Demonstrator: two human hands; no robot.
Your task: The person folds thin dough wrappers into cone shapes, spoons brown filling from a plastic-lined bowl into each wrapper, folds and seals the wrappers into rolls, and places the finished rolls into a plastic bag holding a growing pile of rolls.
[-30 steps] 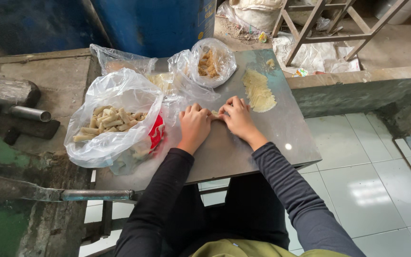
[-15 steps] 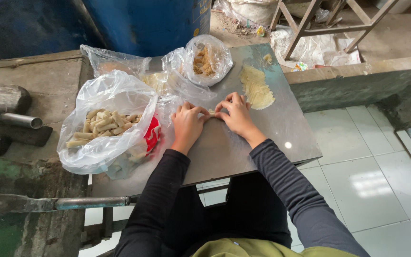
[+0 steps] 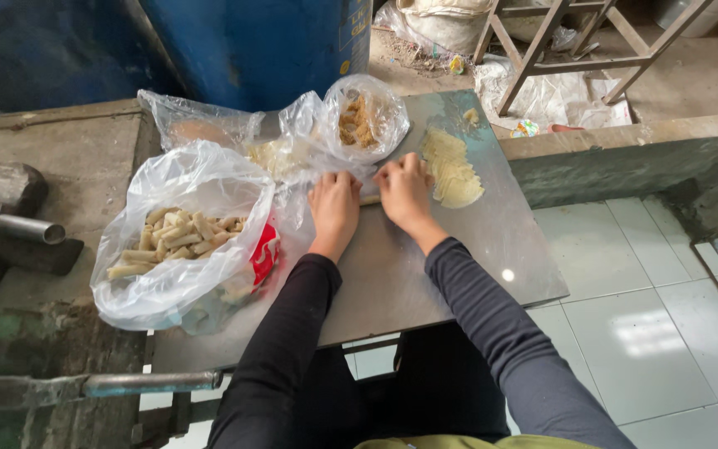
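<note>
surface: flat grey metal sheet tabletop [image 3: 459, 266], person seated at its near edge, both dark-sleeved arms reaching forward over it.
left hand: left hand [image 3: 334, 204], palm down, fingers curled loosely, pressing on the sheet; fingertips at the edge of crumpled clear plastic.
right hand: right hand [image 3: 405, 189], palm down, fingers bent, knuckles up; seems to pinch one end of the roll, grip hidden under the fingers so cannot tell how tight.
work piece: small pale thin rolled wrapper piece [image 3: 370, 199], lying on the sheet between the two hands, touching both.
key relation: roll's long axis runs left-right, across the person's view; hands sit at its opposite ends, both about equally near, the right one covering more of it.
wrappers: stack of pale yellow thin wrapper sheets [image 3: 452, 166], just beside the right hand, on its far-right side.
filling: clear plastic bag of brownish shredded filling [image 3: 363, 120], just beyond the hands.
finished rolls: large clear plastic bag of pale finger-shaped rolls [image 3: 178, 241], left of the left hand, apart from it.
background: blue drum [image 3: 259, 46] behind table.
</note>
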